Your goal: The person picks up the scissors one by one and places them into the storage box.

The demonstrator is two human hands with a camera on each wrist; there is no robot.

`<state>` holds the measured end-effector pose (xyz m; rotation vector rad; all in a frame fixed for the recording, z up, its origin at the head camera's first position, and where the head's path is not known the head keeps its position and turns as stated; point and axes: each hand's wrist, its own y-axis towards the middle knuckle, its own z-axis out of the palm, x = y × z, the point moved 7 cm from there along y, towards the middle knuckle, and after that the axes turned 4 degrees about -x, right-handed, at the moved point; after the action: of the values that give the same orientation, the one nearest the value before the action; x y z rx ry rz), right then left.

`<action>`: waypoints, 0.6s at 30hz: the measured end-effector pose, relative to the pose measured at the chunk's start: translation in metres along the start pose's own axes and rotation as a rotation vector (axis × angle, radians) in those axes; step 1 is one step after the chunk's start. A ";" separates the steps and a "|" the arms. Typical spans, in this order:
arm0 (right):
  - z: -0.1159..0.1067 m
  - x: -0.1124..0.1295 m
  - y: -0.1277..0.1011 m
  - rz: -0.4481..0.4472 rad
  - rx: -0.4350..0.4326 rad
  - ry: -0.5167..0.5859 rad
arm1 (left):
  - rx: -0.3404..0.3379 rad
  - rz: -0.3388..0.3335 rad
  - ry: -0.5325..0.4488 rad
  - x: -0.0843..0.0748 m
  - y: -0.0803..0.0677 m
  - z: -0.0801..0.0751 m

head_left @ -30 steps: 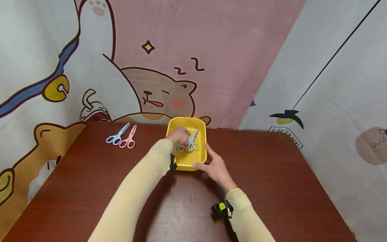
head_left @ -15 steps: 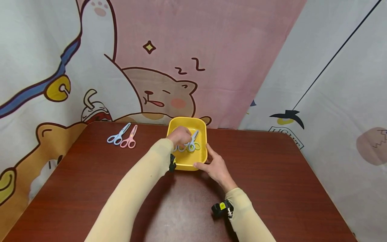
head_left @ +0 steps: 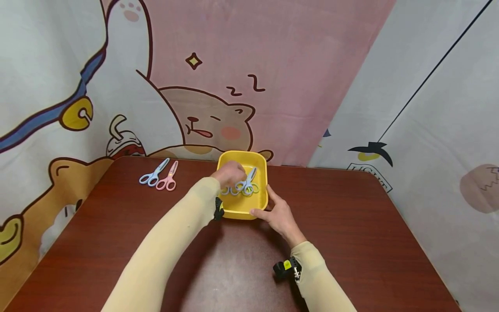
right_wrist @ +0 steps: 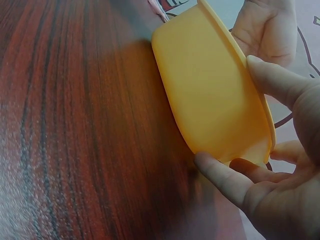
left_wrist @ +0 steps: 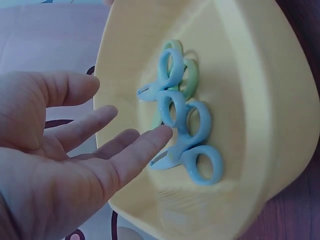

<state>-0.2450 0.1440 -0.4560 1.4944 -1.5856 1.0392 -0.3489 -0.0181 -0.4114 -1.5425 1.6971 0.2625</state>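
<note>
The left hand [left_wrist: 55,150] hovers with fingers spread over the scissors [left_wrist: 182,125] in the yellow tub [head_left: 255,160]. The right hand [head_left: 278,216] grips the tub's near corner on the bench [head_left: 351,225].

Staged recording corner, likely domestic: cartoon-print cloth backdrops [head_left: 234,86] are hanging around a dark wooden table [head_left: 351,238] bearing children's scissors [head_left: 160,175].

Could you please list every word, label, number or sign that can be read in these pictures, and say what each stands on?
"Z Z": two drawn letters on the pink backdrop cloth, above the sleeping cartoon animal.
Black lettering on a banner printed on the white cloth at the table's far right corner: partly hidden, too small to read.
Yellow tray, scissors, table: no text visible.
</note>
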 end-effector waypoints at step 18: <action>0.001 -0.001 0.001 -0.003 0.005 0.011 | 0.039 0.070 -0.186 0.000 -0.017 -0.009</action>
<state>-0.2458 0.1439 -0.4570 1.4910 -1.5738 1.0490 -0.3366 -0.0278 -0.3999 -1.3872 1.6022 0.3940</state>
